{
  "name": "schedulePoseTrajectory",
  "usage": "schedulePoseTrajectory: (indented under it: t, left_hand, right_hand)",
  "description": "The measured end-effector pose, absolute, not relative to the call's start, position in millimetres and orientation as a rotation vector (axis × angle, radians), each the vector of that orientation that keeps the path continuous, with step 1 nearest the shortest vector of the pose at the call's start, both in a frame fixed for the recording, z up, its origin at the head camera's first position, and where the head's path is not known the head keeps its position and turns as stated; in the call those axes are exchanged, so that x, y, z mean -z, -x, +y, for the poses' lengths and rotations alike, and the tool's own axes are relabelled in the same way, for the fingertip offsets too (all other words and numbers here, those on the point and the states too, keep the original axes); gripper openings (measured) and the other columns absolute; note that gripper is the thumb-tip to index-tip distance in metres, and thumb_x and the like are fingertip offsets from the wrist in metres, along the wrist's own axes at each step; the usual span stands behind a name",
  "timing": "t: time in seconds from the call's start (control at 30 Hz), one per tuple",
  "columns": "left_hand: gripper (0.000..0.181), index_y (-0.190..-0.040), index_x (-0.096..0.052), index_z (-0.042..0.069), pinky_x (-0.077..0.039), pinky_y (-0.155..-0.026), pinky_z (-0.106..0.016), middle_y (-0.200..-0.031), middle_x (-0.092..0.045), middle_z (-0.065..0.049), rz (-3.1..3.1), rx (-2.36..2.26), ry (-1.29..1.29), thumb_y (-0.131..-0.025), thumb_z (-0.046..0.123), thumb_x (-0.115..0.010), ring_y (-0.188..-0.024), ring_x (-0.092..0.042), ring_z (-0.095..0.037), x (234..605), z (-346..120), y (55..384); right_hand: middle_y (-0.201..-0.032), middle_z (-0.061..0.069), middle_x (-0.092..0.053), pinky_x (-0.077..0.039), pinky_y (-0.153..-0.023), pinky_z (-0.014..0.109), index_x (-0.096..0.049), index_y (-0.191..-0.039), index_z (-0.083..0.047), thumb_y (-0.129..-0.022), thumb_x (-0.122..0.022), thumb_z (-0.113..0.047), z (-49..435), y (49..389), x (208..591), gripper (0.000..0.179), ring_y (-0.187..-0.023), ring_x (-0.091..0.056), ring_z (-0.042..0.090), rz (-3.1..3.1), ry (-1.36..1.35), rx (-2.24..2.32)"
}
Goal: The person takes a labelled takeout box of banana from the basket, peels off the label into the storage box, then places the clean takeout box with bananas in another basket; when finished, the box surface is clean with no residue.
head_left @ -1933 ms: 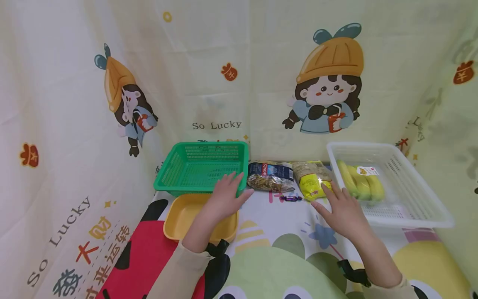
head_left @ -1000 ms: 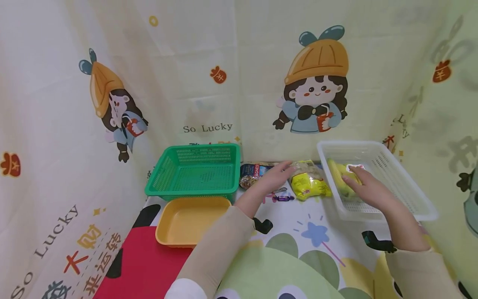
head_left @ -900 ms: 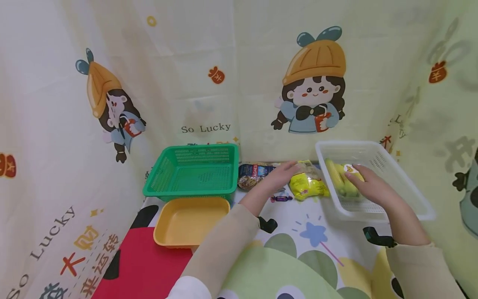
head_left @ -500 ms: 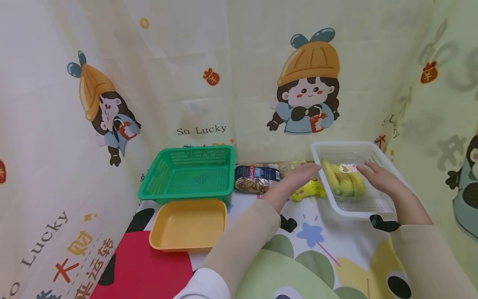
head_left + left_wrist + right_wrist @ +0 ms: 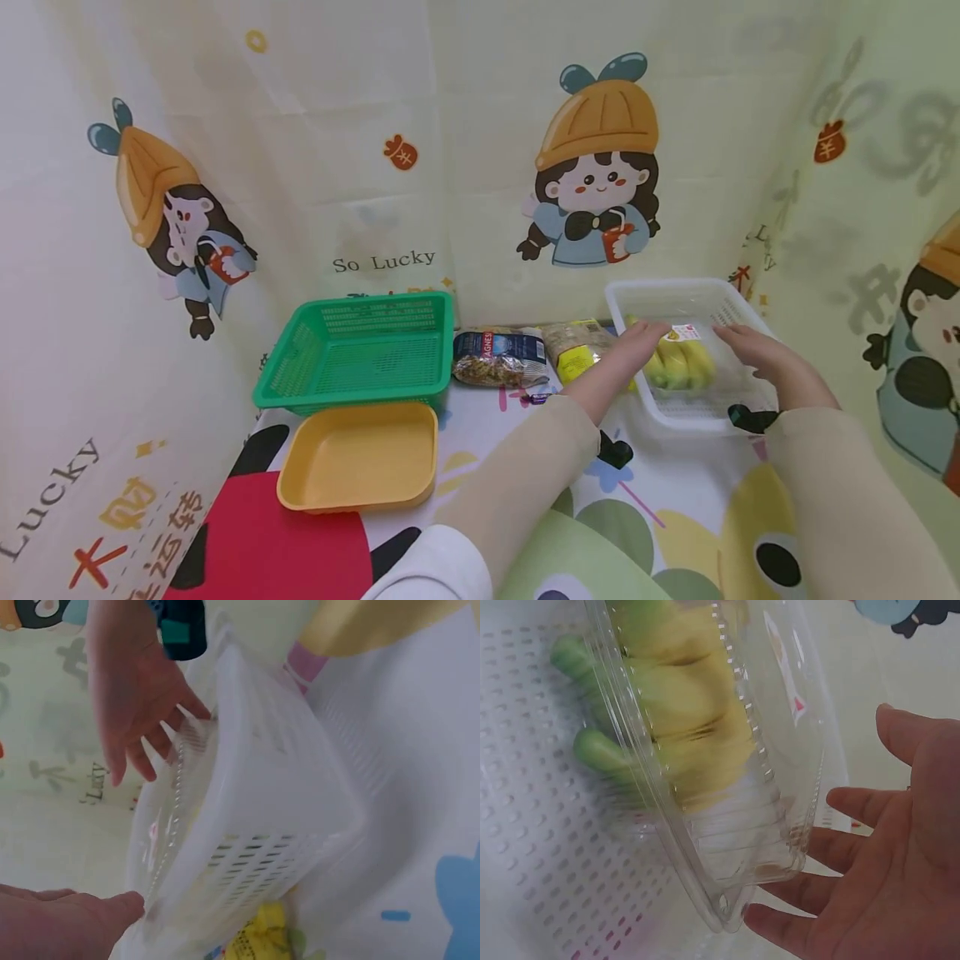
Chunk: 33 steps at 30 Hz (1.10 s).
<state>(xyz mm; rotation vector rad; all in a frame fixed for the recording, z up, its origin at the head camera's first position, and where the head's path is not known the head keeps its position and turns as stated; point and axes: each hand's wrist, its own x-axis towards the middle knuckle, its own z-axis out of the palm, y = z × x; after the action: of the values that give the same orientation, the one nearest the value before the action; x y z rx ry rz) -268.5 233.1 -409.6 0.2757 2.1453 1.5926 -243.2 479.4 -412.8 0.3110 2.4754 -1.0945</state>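
Note:
A clear plastic box of bananas [image 5: 686, 365] with a white label stands in the white basket [image 5: 678, 285] on the right. In the right wrist view the clear box [image 5: 727, 847] is tilted, and my right hand [image 5: 877, 855] has its fingers extended, fingertips at the box's corner. In the head view my right hand [image 5: 776, 362] is on the right of the box. My left hand [image 5: 618, 360] reaches over the basket's left side, close to the bananas' left end, fingers straight. Whether it touches the box is hidden.
A green basket [image 5: 442, 367] stands at the back left, with a yellow tray [image 5: 360, 458] before it. Between the baskets lie a blue-labelled pasta bag [image 5: 498, 358] and a yellow bag [image 5: 576, 358]. A small purple wrapped candy [image 5: 536, 399] lies in front.
The left hand has moved right from over the yellow tray, past the bags, to the white basket. The right hand has moved from before the basket to the banana box's right side. The view turned right.

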Motion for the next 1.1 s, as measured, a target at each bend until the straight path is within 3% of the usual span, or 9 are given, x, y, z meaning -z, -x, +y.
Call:
schedulePoseTrajectory:
  t: [0.23, 0.63, 0.93, 1.1]
  left_hand:
    - [0.071, -0.151, -0.040, 0.028, -0.033, -0.118, -0.042, -0.156, -0.041, 0.008, 2.140, -1.684, -0.229, -0.088, 0.060, -0.051, -0.145, -0.037, -0.019, 420.2, 247.6, 261.6]
    - [0.068, -0.147, -0.047, 0.023, -0.041, -0.112, -0.043, -0.149, -0.050, 0.003, 1.976, -1.820, -0.091, -0.088, 0.054, -0.056, -0.135, -0.049, -0.022, 426.9, 260.7, 259.6]
    - [0.063, -0.145, -0.050, 0.018, -0.045, -0.109, -0.041, -0.141, -0.057, 0.000, 1.921, -1.877, -0.118, -0.090, 0.049, -0.056, -0.123, -0.057, -0.020, 424.7, 259.2, 258.3]
    - [0.059, -0.141, -0.054, 0.015, -0.045, -0.108, -0.039, -0.137, -0.060, 0.001, 1.998, -1.868, -0.178, -0.091, 0.045, -0.054, -0.123, -0.056, -0.018, 423.9, 257.3, 258.6]
  right_hand:
    - [-0.156, 0.037, 0.017, -0.015, -0.113, 0.073, 0.020, -0.152, 0.000, -0.098, -0.019, -0.067, 486.5, 244.8, 423.9, 0.095, -0.141, -0.001, 0.063, 2.264, -0.342, 1.327]
    - [-0.159, 0.033, 0.012, -0.019, -0.116, 0.066, 0.026, -0.152, -0.010, -0.099, -0.021, -0.065, 495.7, 245.2, 437.6, 0.090, -0.145, -0.012, 0.056, 2.172, -0.364, 1.496]
    - [-0.158, 0.037, -0.003, -0.033, -0.112, 0.063, 0.015, -0.156, -0.011, -0.107, -0.016, -0.044, 501.8, 246.9, 447.0, 0.066, -0.140, -0.026, 0.056, 2.209, -0.346, 1.544]
    - [-0.155, 0.039, -0.015, -0.050, -0.101, 0.053, 0.006, -0.157, -0.004, -0.107, -0.021, -0.042, 504.5, 248.7, 446.2, 0.068, -0.128, -0.052, 0.045, 2.320, -0.331, 1.495]
